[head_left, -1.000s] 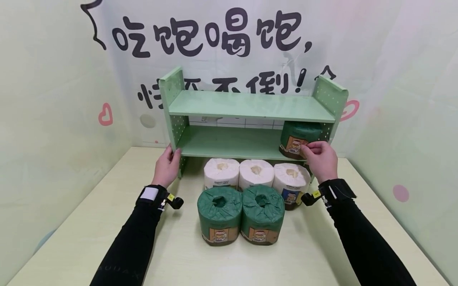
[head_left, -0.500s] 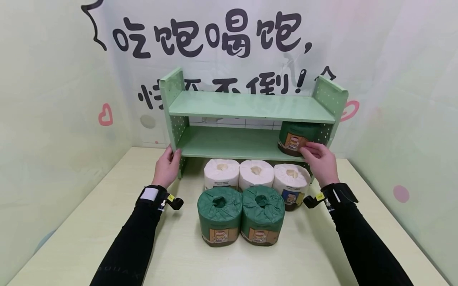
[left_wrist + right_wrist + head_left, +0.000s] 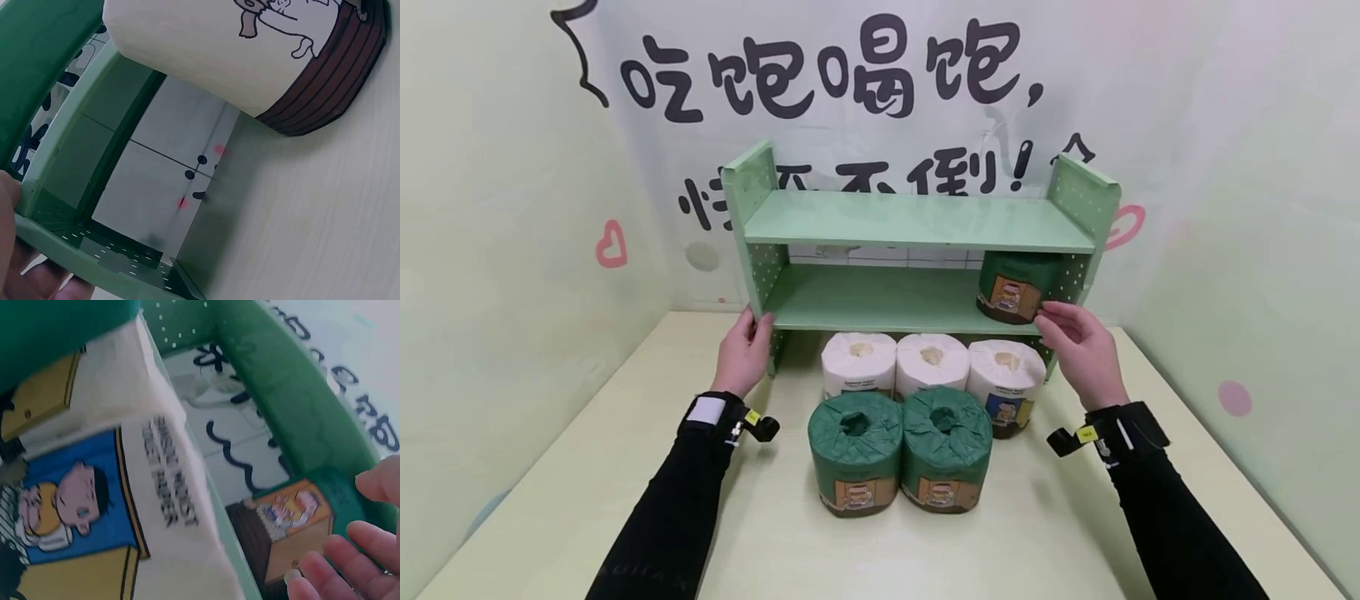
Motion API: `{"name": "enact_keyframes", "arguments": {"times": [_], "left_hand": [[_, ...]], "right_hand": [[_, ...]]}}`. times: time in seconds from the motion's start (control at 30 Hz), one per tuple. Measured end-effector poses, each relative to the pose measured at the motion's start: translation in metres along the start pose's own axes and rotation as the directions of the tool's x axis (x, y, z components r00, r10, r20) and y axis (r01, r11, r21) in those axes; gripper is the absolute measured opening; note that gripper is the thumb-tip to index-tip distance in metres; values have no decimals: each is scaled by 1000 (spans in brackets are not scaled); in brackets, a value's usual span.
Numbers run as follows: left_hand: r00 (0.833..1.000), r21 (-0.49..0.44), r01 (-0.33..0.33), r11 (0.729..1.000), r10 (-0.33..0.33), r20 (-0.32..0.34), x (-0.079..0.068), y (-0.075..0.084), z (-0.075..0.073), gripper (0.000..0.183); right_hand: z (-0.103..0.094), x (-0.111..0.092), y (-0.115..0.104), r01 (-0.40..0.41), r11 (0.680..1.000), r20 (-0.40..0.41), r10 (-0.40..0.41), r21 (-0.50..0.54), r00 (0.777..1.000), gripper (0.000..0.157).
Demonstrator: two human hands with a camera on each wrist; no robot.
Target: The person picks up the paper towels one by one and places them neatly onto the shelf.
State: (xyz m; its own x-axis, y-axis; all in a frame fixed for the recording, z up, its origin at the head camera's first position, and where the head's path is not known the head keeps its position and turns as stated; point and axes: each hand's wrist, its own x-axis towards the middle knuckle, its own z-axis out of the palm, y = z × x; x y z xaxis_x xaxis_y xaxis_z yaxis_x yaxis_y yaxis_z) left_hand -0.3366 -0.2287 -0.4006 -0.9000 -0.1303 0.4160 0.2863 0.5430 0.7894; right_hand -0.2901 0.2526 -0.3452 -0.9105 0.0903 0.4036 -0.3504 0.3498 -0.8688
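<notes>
A green two-tier shelf rack (image 3: 917,223) stands at the back of the table. Its left side panel is gripped near the lower tier by my left hand (image 3: 741,354), thumb in front and fingers behind in the left wrist view. One green-wrapped toilet roll (image 3: 1013,292) sits upright on the lower tier's right end. Just in front and to the right of that roll is my right hand (image 3: 1084,354), its fingers loosely bent and spread, holding nothing. In the right wrist view a small gap seems to lie between the fingers (image 3: 331,559) and the roll; contact is hard to judge.
On the table (image 3: 880,558), two green toilet rolls (image 3: 855,454) stand side by side in front. Behind them, before the rack, is a row of three white toilet rolls (image 3: 932,358). A printed cloth wall (image 3: 880,133) rises behind the rack.
The green roll has shifted slightly left and deeper on the lower tier. My right hand has loosened from it and drawn a little to the right. My left hand keeps its hold.
</notes>
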Motion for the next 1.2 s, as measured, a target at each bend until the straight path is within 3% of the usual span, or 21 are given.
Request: {"name": "enact_keyframes", "arguments": {"times": [0.43, 0.67, 0.8, 1.03, 1.2], "left_hand": [[1000, -20, 13, 1000, -13, -9, -4, 1, 0, 41], [1000, -19, 0, 1000, 0, -11, -2, 4, -1, 40], [1000, -13, -1, 1000, 1, -16, -2, 2, -1, 40], [1000, -13, 7, 1000, -7, -19, -3, -1, -2, 43], [1000, -18, -3, 1000, 3, -9, -2, -1, 0, 44]], "right_hand": [[4, -24, -29, 106, 994, 162, -100, -27, 982, 47], [5, -34, -38, 129, 990, 256, -139, 57, 956, 47], [12, -40, -41, 126, 987, 350, -154, 102, 924, 48], [29, -54, -38, 139, 980, 522, -193, 142, 831, 58], [37, -70, -29, 143, 982, 569, -187, 122, 801, 68]]}}
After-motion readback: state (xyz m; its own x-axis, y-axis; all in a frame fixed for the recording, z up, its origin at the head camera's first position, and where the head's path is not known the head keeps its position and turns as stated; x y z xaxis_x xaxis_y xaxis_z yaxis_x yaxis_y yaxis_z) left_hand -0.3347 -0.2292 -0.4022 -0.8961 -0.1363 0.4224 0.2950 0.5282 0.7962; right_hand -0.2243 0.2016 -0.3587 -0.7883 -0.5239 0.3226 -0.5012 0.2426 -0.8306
